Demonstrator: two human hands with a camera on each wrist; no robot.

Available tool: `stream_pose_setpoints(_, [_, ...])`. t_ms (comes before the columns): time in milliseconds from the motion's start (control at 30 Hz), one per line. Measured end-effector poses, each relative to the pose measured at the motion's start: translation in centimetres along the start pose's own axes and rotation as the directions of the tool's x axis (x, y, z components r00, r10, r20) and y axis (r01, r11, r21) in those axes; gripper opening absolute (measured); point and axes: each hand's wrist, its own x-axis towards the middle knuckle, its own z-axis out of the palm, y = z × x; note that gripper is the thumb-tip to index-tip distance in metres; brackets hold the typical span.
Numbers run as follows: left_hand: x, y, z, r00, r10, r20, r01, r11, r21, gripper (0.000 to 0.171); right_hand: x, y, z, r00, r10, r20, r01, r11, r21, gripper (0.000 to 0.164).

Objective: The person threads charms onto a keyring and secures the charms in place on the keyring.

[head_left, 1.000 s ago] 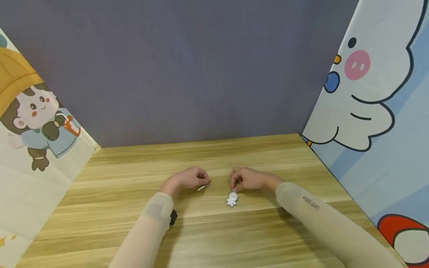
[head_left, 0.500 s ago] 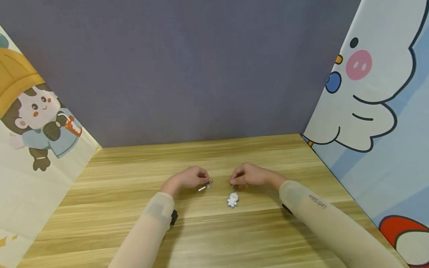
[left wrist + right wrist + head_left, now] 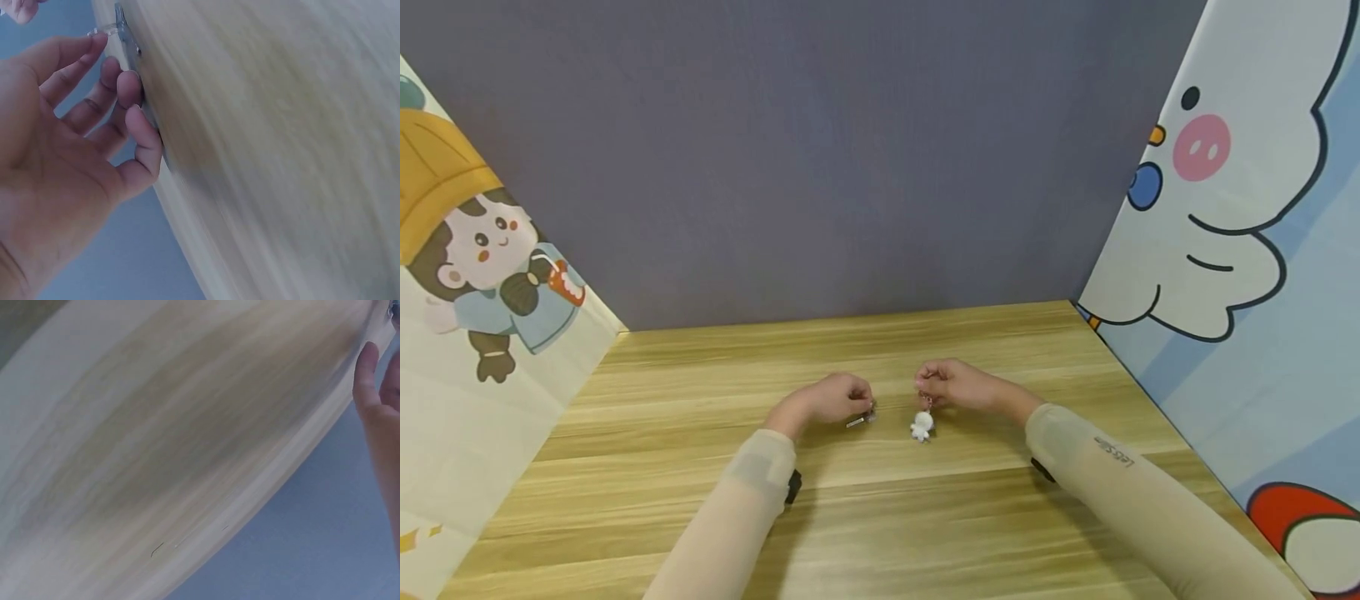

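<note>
My left hand (image 3: pixel 835 397) is low over the wooden table, thumb and index finger pinching a small ring with a narrow silver metal piece (image 3: pixel 857 422) on it. In the left wrist view the ring (image 3: pixel 106 29) shows at the fingertips, and the other fingers curl loosely. To the right, my right hand (image 3: pixel 958 385) pinches the short chain of a white figure-shaped keychain charm (image 3: pixel 922 426), which hangs below the fingers. Only part of the right hand (image 3: pixel 378 387) enters the right wrist view, at its right edge. The silver piece's exact kind is too small to make out.
Light wood-grain table (image 3: pixel 895 533) lies under both hands. A grey panel (image 3: pixel 850 167) closes off its back edge. Cartoon-printed panels stand along the left (image 3: pixel 445 400) and right (image 3: pixel 1247 375) sides.
My right hand has shifted its grip up the charm's chain and moved slightly away from me, drawing the charm along. The left hand has barely moved, still pinching the ring.
</note>
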Motion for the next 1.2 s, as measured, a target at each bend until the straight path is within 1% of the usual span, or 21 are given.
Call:
stream_pose_setpoints(100, [0.1,0.4,0.0,0.999,0.032,-0.016,-0.032,0.999,0.012,0.022,0.0,-0.2,0.2,1.000,0.006,-0.028,-0.008,0.999,-0.047,0.033])
stream_pose_setpoints(233, [-0.1,0.9,-0.3,0.994,0.081,-0.071,-0.077,0.995,0.059,0.017,-0.1,-0.3,0.2,0.997,-0.009,-0.071,0.001,0.994,-0.109,0.033])
stream_pose_setpoints(367, [-0.7,1.7,-1.2,0.984,0.122,-0.128,-0.111,0.989,0.095,0.012,-0.2,-0.7,-0.2,0.985,-0.046,-0.166,0.015,0.984,-0.179,0.031])
stream_pose_setpoints(467, [-1.3,2.5,-2.1,0.976,0.151,-0.155,-0.133,0.984,0.119,0.010,-0.3,-1.3,-0.5,0.975,-0.053,-0.218,0.009,0.980,-0.198,0.029])
stream_pose_setpoints(567, [-1.7,3.3,-3.0,0.968,0.184,-0.172,-0.161,0.977,0.140,0.011,-0.3,-2.0,-0.7,0.969,-0.069,-0.236,0.027,0.984,-0.178,0.026])
stream_pose_setpoints(667, [-2.0,4.0,-3.7,0.955,0.233,-0.186,-0.203,0.965,0.166,0.011,-0.4,-2.9,-0.8,0.964,-0.101,-0.244,0.064,0.986,-0.157,0.024])
stream_pose_setpoints(800, [-2.3,4.7,-4.2,0.937,0.289,-0.197,-0.255,0.950,0.181,0.010,-0.7,-3.9,-0.8,0.954,-0.135,-0.266,0.104,0.986,-0.128,0.025])
stream_pose_setpoints(1000, [-2.5,5.3,-4.3,0.927,0.317,-0.200,-0.281,0.941,0.191,0.010,-1.1,-5.0,-0.6,0.950,-0.158,-0.269,0.139,0.986,-0.088,0.024])
stream_pose_setpoints(1200, [-2.6,6.0,-4.2,0.921,0.341,-0.187,-0.306,0.933,0.192,0.010,-1.4,-5.5,-0.5,0.950,-0.184,-0.252,0.168,0.982,-0.084,0.021])
